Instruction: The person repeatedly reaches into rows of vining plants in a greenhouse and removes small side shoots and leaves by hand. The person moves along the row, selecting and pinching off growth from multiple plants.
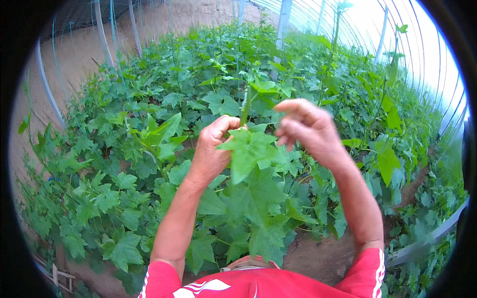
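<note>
A green climbing plant's stem (245,106) rises upright in front of me, with a leafy tip at its top. My left hand (218,143) pinches the stem between thumb and fingers, just above a broad lobed leaf (249,151). To the right of the stem is my right hand (307,128), slightly blurred, its fingers curled and apart; nothing shows between them. More large lobed leaves hang below both hands, close to my red shirt (261,283).
Dense leafy vines (123,178) surround me. Pale posts (283,22) and thin hanging strings (113,22) stand among them. An earthen wall (208,15) rises at the back left, a curved ribbed translucent cover (410,41) at the right. Bare soil (316,257) shows near my body.
</note>
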A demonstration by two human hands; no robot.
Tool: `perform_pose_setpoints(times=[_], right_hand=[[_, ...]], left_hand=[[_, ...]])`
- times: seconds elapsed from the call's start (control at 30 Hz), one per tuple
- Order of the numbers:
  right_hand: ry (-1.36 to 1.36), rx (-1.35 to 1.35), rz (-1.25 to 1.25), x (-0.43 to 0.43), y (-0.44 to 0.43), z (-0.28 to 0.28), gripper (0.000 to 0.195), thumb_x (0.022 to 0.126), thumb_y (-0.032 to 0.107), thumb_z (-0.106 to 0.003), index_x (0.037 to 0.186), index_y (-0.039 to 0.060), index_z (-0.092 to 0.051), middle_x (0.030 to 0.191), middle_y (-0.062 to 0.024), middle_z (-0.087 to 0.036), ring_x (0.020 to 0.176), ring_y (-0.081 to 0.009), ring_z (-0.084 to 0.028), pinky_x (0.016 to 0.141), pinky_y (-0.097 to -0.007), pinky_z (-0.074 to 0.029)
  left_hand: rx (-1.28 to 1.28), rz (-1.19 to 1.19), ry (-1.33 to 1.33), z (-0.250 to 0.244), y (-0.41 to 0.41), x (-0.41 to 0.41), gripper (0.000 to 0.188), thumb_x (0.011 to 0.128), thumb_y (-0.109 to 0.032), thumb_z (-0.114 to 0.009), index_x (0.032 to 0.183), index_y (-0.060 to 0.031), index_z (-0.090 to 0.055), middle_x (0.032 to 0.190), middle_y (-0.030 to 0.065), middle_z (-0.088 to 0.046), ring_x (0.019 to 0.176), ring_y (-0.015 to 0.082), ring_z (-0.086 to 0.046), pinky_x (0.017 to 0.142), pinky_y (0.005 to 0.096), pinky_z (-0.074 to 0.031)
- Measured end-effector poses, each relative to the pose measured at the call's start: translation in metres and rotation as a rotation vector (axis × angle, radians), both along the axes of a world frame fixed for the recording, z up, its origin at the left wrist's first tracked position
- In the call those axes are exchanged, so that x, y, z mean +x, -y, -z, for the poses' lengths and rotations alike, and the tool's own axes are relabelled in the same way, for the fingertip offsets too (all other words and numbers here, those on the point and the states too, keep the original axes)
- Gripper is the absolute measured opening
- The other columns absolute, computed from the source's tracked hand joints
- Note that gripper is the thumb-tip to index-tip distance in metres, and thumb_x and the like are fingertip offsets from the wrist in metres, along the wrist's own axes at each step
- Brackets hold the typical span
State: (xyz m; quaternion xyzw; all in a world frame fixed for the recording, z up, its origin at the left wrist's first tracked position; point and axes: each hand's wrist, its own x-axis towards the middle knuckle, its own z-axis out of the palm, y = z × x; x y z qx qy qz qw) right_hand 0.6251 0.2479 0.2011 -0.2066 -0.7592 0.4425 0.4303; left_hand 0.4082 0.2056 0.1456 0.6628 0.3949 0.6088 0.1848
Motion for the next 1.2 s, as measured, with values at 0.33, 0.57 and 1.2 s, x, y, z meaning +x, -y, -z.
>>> perform_pose_setpoints(times=[0.33,0.57,1.2], right_hand=[[0.239,0.769,-0.079,-0.058,-0.007,0.040,0.012,0.083,0.006,-0.058,0.093,-0.0003,-0.062,0.079,-0.0164,-0.054,0.071,-0.0360,-0.058,0.063,-0.0445,-0.047],[0.439,0.954,0.036,-0.062,0.002,0.037,0.008,0.081,0.008,-0.058,0.077,0.0021,-0.055,0.079,-0.0129,-0.051,0.070,-0.0323,-0.057,0.059,-0.0433,-0.048],[0.433,1.271,0.632,-0.070,-0.013,0.056,0.006,0.071,0.014,-0.061,0.075,0.0102,-0.060,0.080,-0.0049,-0.050,0.072,-0.0175,-0.058,0.051,-0.0295,-0.051]], left_hand=[[-0.123,-0.041,0.076,0.002,0.025,-0.030,0.024,0.092,-0.021,-0.061,0.104,-0.0004,-0.063,0.086,0.0021,-0.064,0.071,0.0075,-0.058,0.061,0.0213,-0.047],[-0.193,-0.023,0.188,0.011,0.028,-0.045,0.029,0.093,-0.021,-0.058,0.111,0.0018,-0.058,0.092,0.0078,-0.064,0.071,0.0152,-0.060,0.053,0.0251,-0.047],[-0.286,0.016,0.135,0.033,0.014,-0.017,0.028,0.086,-0.019,-0.069,0.108,-0.0042,-0.059,0.094,0.0013,-0.060,0.071,0.0094,-0.051,0.063,0.0224,-0.043]])
